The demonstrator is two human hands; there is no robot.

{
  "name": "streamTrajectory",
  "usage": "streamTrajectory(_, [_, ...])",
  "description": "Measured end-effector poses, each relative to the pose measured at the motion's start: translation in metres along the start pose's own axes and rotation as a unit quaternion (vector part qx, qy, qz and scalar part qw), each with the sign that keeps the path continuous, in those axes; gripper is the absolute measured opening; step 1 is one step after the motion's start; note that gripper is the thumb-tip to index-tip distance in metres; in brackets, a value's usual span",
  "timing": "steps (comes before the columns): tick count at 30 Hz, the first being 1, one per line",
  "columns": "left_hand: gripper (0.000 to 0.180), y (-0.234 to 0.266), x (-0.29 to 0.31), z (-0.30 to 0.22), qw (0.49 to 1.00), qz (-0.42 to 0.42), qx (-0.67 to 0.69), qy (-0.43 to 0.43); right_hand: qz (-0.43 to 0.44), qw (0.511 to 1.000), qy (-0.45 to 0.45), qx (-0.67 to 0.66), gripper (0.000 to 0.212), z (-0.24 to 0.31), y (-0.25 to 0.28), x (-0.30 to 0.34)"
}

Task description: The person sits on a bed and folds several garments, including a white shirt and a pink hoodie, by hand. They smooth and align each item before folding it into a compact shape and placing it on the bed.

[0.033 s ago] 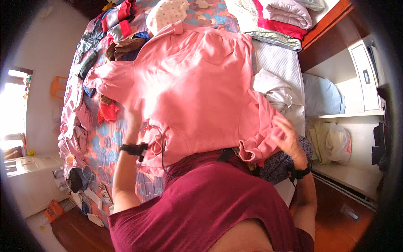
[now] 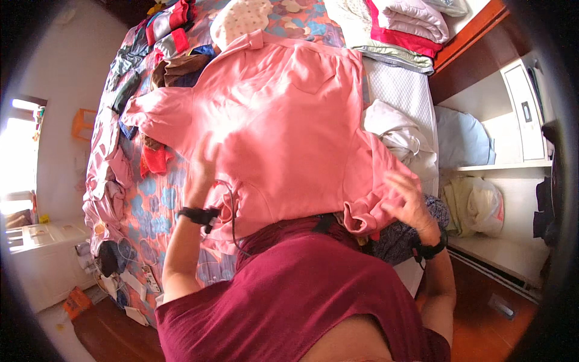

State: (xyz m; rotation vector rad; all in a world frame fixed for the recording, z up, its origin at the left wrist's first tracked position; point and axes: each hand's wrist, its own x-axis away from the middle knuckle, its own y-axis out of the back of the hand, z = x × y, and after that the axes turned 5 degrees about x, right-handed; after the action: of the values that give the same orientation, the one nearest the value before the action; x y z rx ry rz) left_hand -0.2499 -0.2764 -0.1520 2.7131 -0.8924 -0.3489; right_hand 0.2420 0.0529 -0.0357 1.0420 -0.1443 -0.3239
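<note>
A pink sweatshirt (image 2: 289,133) lies spread over the bed in front of me, its surface lightly wrinkled. One sleeve (image 2: 158,114) reaches out to the left. The other sleeve (image 2: 371,202) is bent back toward me at the right, its cuff opening facing me. My left hand (image 2: 204,160) is over the garment's left side, smeared by motion, so its fingers are unclear. Above the right sleeve, my right hand (image 2: 407,202) has its fingers apart and holds nothing. A thin dark cord (image 2: 233,208) curves beside my left wristband (image 2: 199,216).
Several crumpled clothes (image 2: 108,187) line the bed's left side. A white cloth (image 2: 398,133) lies to the right, below folded bedding (image 2: 404,30). Open shelves (image 2: 500,166) with bags stand at far right. A dark patterned cloth (image 2: 401,241) sits by my right wrist.
My left hand has moved a little to the right, onto the sweatshirt. My right hand has shifted slightly left and down over the sleeve. The sweatshirt itself looks unmoved.
</note>
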Motion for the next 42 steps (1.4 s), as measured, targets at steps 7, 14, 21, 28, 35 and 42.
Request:
streamTrajectory(7, [0.073, -0.080, 0.037, -0.046, 0.965, 0.060, -0.253, -0.023, 0.183, 0.980, 0.068, 0.037, 0.043, 0.038, -0.044, -0.011])
streamTrajectory(14, [0.069, -0.081, 0.037, -0.044, 0.957, 0.027, -0.283, -0.052, -0.017, 0.941, -0.159, -0.299, 0.023, -0.030, -0.019, 0.035])
streamTrajectory(21, [0.071, -0.081, 0.037, -0.038, 0.960, 0.031, -0.275, -0.045, -0.534, 0.632, -0.181, -0.531, 0.038, -0.169, 0.119, 0.142])
streamTrajectory(28, [0.069, -0.085, 0.038, -0.039, 0.963, 0.019, -0.266, -0.041, -0.552, 0.627, -0.390, -0.387, 0.034, -0.217, 0.098, 0.167])
streamTrajectory(35, [0.065, -0.087, 0.035, -0.031, 0.957, 0.017, -0.276, -0.091, -0.555, 0.618, -0.416, -0.368, 0.026, -0.220, 0.080, 0.146])
streamTrajectory(42, [0.064, -0.086, 0.034, -0.032, 0.962, 0.032, -0.261, -0.074, -0.482, 0.499, -0.404, -0.596, 0.040, -0.192, 0.049, 0.119])
